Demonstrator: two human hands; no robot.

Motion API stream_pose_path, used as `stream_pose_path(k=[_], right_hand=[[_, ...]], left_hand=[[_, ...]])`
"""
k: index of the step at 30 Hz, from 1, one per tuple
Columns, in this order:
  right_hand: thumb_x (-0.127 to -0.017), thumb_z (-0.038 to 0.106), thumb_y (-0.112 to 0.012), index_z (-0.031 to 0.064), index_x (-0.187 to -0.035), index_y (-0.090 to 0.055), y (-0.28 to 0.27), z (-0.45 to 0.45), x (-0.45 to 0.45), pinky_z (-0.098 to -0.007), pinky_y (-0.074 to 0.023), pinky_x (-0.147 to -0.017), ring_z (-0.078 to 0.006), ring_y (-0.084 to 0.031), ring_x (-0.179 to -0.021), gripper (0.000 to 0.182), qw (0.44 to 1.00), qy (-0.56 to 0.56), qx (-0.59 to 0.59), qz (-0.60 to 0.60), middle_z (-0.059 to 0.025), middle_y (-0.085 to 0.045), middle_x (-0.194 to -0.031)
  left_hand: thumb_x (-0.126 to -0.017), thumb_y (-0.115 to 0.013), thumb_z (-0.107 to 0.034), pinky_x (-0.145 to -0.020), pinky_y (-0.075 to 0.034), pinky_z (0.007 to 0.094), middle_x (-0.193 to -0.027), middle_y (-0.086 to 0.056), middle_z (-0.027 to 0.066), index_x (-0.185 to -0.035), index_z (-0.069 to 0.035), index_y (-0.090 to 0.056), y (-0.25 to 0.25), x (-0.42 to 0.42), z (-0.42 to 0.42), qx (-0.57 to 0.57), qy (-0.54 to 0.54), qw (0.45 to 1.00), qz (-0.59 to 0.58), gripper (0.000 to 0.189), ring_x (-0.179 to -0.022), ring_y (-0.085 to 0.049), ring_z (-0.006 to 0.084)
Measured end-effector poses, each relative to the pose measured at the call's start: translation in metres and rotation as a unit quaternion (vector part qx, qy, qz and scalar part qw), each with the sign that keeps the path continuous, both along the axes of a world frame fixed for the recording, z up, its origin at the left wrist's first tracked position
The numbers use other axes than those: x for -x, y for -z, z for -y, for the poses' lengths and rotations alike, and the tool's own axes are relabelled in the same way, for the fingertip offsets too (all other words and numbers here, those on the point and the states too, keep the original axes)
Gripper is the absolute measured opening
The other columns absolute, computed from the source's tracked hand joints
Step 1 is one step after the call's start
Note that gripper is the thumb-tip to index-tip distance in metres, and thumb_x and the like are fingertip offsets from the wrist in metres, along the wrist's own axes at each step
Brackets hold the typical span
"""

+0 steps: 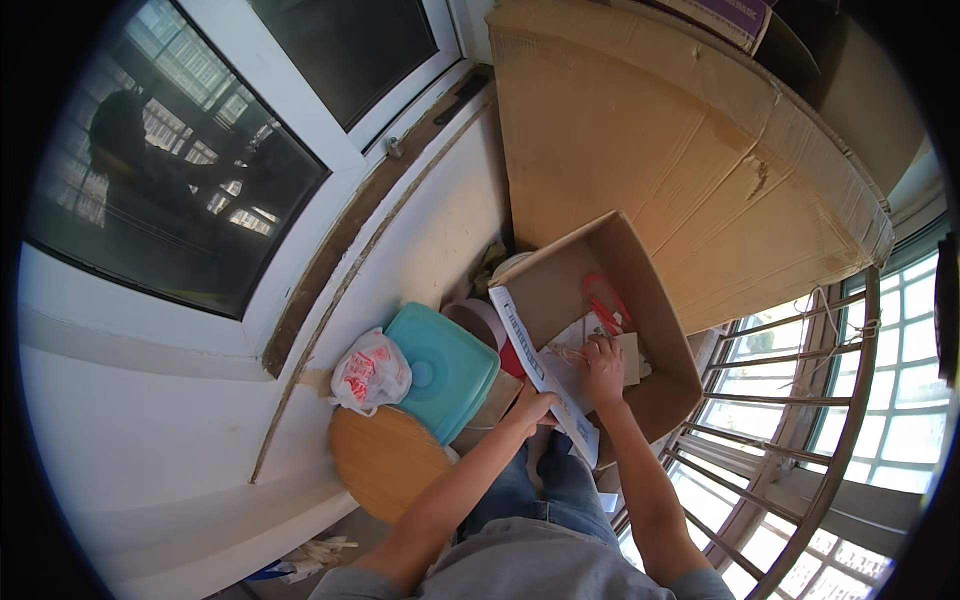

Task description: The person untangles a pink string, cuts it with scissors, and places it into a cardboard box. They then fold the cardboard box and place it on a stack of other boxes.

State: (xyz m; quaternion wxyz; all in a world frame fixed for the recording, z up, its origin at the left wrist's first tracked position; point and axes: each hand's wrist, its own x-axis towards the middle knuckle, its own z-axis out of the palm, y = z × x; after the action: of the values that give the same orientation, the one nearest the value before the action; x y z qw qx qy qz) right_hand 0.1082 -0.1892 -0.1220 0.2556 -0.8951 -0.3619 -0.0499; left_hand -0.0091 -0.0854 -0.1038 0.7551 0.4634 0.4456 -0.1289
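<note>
An open cardboard box (658, 322) stands tilted before me, and its white printed side (517, 337) faces left. My left hand (534, 411) grips this printed side near its lower end. Inside the box is my right hand (604, 367), fingers bent down over light string (568, 352) and papers. A small piece of brown cardboard (631, 358) lies right beside its fingers. Whether the fingers pinch anything is hidden by the back of the hand. Red plastic strap or ribbon (609, 313) lies in the box beyond the hand.
Left of the box are a teal plastic lid (442, 367), a knotted white plastic bag (371, 373) and a round wooden board (386, 461). Behind stands a large carton (600, 127). Metal window bars (787, 400) run along the right, a window sill (330, 277) along the left.
</note>
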Motion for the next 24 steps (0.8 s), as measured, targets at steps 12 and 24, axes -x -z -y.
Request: stream_pose_path(k=[12,24], right_hand=[[-0.09,0.012,-0.052,0.0044,-0.108,-0.053,0.055,-0.033,-0.041,-0.0301,-0.0523,-0.072,-0.0153,-0.062,-0.085,0.019,0.585,0.152,-0.507,-0.615,-0.0041,-0.062,-0.1],[-0.089,0.01,-0.054,0.0076,-0.107,-0.051,0.05,-0.051,-0.055,-0.0308,-0.0489,-0.08,-0.0146,-0.059,-0.092,0.019,0.529,0.137,-0.539,-0.64,-0.0032,-0.062,-0.1]], left_hand=[[-0.076,-0.048,0.004,-0.069,-0.054,0.0586,-0.092,-0.05,0.0193,-0.093,0.003,-0.038,0.118,-0.045,-0.11,0.1,-0.198,0.974,-0.047,0.019,-0.077,-0.061,0.0353],[-0.081,-0.057,-0.001,-0.082,-0.052,0.0525,-0.116,-0.036,0.0187,-0.117,0.0,-0.037,0.179,-0.119,-0.144,0.066,-0.278,0.945,-0.157,0.041,-0.101,-0.048,0.0385]])
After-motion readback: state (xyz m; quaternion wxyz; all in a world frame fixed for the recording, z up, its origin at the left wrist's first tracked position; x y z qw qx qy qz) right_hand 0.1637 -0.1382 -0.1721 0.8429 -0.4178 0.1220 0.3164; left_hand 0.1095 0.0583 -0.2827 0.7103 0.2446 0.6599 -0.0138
